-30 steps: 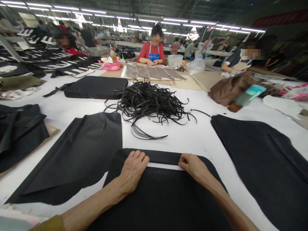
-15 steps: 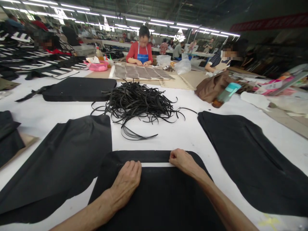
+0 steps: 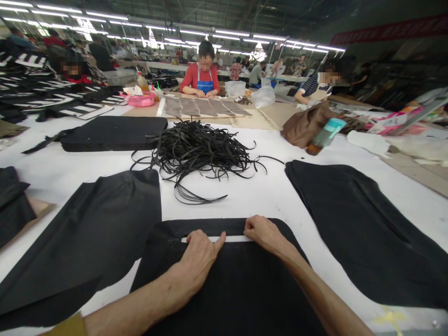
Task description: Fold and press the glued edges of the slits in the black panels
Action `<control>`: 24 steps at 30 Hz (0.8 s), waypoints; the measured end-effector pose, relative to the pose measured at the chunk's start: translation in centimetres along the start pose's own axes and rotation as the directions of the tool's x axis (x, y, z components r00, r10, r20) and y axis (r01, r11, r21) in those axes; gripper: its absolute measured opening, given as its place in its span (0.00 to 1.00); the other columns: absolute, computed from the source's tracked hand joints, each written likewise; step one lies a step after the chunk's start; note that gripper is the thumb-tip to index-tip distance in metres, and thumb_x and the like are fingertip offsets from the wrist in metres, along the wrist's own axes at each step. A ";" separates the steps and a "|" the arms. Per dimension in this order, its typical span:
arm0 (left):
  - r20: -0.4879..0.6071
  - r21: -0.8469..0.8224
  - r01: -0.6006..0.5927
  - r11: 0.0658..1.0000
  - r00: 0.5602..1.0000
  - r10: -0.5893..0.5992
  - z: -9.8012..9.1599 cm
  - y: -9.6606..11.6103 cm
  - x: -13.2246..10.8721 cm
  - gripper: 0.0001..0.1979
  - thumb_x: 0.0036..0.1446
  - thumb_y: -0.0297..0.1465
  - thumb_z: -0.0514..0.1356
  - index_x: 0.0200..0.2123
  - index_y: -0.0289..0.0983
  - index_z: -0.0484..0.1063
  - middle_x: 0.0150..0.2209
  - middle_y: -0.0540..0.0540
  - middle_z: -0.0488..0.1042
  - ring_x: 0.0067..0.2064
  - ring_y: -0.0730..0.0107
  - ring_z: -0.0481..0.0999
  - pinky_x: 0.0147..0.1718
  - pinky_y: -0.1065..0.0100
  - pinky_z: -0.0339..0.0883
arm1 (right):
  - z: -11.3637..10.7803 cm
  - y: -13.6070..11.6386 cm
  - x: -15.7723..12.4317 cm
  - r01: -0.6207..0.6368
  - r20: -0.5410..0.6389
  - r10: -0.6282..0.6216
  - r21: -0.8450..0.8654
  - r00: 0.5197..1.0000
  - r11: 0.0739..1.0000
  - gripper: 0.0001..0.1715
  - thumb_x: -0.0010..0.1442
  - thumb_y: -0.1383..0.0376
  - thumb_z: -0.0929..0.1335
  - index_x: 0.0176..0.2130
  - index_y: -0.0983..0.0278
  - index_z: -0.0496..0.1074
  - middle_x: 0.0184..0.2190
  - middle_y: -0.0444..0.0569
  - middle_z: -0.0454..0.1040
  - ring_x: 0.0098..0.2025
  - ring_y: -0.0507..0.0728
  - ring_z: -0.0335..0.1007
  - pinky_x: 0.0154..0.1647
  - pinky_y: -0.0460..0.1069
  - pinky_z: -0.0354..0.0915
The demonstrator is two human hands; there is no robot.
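Observation:
A black sheet panel (image 3: 245, 289) with rounded top corners lies in front of me, with a long narrow slot (image 3: 233, 239) near its top edge. White shows through the slot. My left hand (image 3: 200, 256) rests palm down across the slot, one digit stretched out to the right along it and the other fingers bent over the opening. At the slot's right end, my right hand (image 3: 264, 232) is closed, its fingertips bent down against the black band above the slot. What lies beneath those fingertips is hidden.
A tangled heap of thin black strips (image 3: 205, 147) lies ahead. Black sheets lie at left (image 3: 105, 219) and right (image 3: 353, 219); a black stack (image 3: 115, 133) sits behind. A bottle (image 3: 325, 136) leans on a brown cloth (image 3: 304, 122). Co-workers sit across the table.
My left hand has slid to the right along the slot, and one digit now stretches out. The slot's left part has come into view. My right hand stays at about the same place.

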State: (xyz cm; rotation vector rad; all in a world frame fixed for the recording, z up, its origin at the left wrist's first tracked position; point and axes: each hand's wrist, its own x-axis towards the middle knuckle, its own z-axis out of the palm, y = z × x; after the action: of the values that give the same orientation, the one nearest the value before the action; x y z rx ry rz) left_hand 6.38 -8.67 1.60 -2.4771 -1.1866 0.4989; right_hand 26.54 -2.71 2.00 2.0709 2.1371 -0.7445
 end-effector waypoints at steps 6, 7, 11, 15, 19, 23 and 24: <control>0.029 0.144 0.031 0.989 0.999 -0.035 0.2 1.4 0.8 0.38 0.52 0.19 0.46 0.63 0.49 0.36 0.26 0.45 0.69 0.27 0.59 0.70 0.28 0.58 0.61 | 0.2 0.0 -0.2 0.002 -0.022 -0.002 0.012 1.000 1.000 0.10 0.49 0.68 0.62 0.28 0.62 0.73 0.30 0.48 0.75 0.33 0.55 0.68 0.30 0.47 0.54; 0.011 0.144 0.036 0.989 0.999 -0.038 0.5 1.4 0.7 0.37 0.53 0.19 0.46 0.63 0.48 0.36 0.26 0.45 0.69 0.28 0.59 0.70 0.28 0.58 0.61 | 0.2 0.1 -0.3 0.006 -0.023 -0.006 0.015 1.000 1.000 0.10 0.49 0.67 0.62 0.28 0.62 0.73 0.29 0.48 0.75 0.34 0.55 0.68 0.30 0.47 0.54; -0.060 0.008 -0.017 1.000 0.998 0.017 1.8 -0.1 -0.6 0.32 0.52 0.19 0.46 0.61 0.38 0.48 0.31 0.42 0.69 0.32 0.61 0.68 0.30 0.61 0.61 | 0.3 0.4 -0.2 0.014 -0.013 -0.013 0.022 1.000 1.000 0.10 0.49 0.67 0.62 0.27 0.62 0.73 0.29 0.48 0.75 0.33 0.55 0.69 0.29 0.47 0.54; -0.099 -0.146 -0.061 0.987 0.994 0.047 3.7 -3.1 -2.7 0.25 0.52 0.19 0.46 0.55 0.29 0.60 0.44 0.38 0.68 0.43 0.59 0.66 0.40 0.60 0.62 | 0.3 0.8 0.0 0.014 -0.004 -0.014 0.029 1.000 0.999 0.10 0.50 0.67 0.62 0.28 0.62 0.73 0.30 0.48 0.75 0.33 0.55 0.69 0.29 0.46 0.54; -0.020 -0.219 0.033 0.975 0.999 -0.039 5.3 -5.4 -4.7 0.23 0.54 0.21 0.47 0.54 0.30 0.62 0.51 0.38 0.65 0.49 0.57 0.63 0.48 0.58 0.57 | 0.4 0.4 -0.3 0.019 -0.002 -0.019 0.027 1.000 0.999 0.10 0.49 0.68 0.62 0.27 0.62 0.73 0.29 0.47 0.75 0.32 0.54 0.69 0.29 0.46 0.54; 0.058 -0.290 0.101 0.952 0.994 -0.088 5.2 -6.3 -5.5 0.23 0.53 0.23 0.48 0.54 0.31 0.62 0.53 0.38 0.63 0.51 0.57 0.62 0.51 0.58 0.55 | 0.8 -0.8 -0.8 0.020 -0.020 -0.020 0.017 1.000 1.000 0.10 0.50 0.69 0.62 0.27 0.62 0.73 0.29 0.47 0.75 0.33 0.54 0.69 0.30 0.46 0.53; 0.073 -0.305 0.133 0.943 0.991 -0.116 4.8 -6.3 -5.4 0.23 0.53 0.23 0.48 0.53 0.30 0.63 0.53 0.38 0.64 0.51 0.58 0.62 0.51 0.58 0.56 | 1.0 -1.1 -1.0 0.016 -0.028 -0.016 0.013 0.999 1.000 0.10 0.50 0.69 0.62 0.27 0.62 0.73 0.29 0.48 0.75 0.34 0.55 0.69 0.30 0.46 0.54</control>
State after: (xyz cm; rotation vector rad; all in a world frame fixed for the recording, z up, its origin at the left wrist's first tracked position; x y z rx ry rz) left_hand -3.24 -8.47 1.10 -2.6345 -1.5373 0.3699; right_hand 25.27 -3.94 1.81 2.0853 2.1718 -0.7377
